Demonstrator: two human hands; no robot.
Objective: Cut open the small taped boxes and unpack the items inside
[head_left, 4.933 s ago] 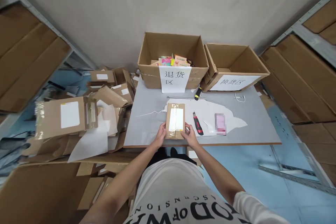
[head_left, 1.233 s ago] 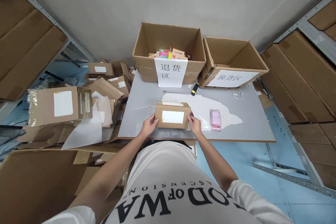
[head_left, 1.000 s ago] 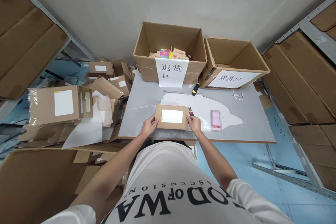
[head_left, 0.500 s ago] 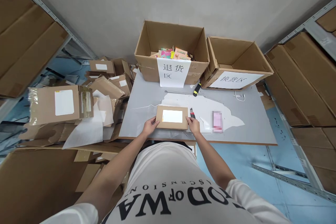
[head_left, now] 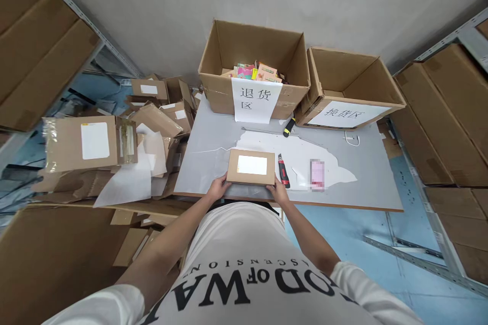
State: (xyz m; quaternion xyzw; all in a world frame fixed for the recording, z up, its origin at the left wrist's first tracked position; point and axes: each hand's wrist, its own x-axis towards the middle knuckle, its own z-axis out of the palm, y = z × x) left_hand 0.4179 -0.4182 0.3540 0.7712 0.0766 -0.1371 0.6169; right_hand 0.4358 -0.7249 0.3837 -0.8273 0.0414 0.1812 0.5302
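Observation:
A small brown cardboard box [head_left: 233,167] with a white label [head_left: 252,165] on its top is between my hands at the front of the grey table [head_left: 206,134]. My left hand [head_left: 218,187] is closed on its lower left corner. At the lower right corner, my right hand [head_left: 279,191] grips the same box. Just right of the box lies a red and black utility knife [head_left: 283,170]. Further right are a scrap of clear plastic [head_left: 299,179] and a pixelated pink item [head_left: 317,174].
Two large open cartons with paper signs stand at the back: the left carton [head_left: 217,94] holds colourful packets, the right carton [head_left: 356,76] stands beside it. A yellow and black knife [head_left: 289,127] lies before them. Discarded boxes [head_left: 152,127] pile up at left; shelving [head_left: 430,127] borders the right.
Both hands have shifted toward the box's near lower corners, and its front face shows more. The red and black utility knife, partly covered by my right hand before, is now fully visible.

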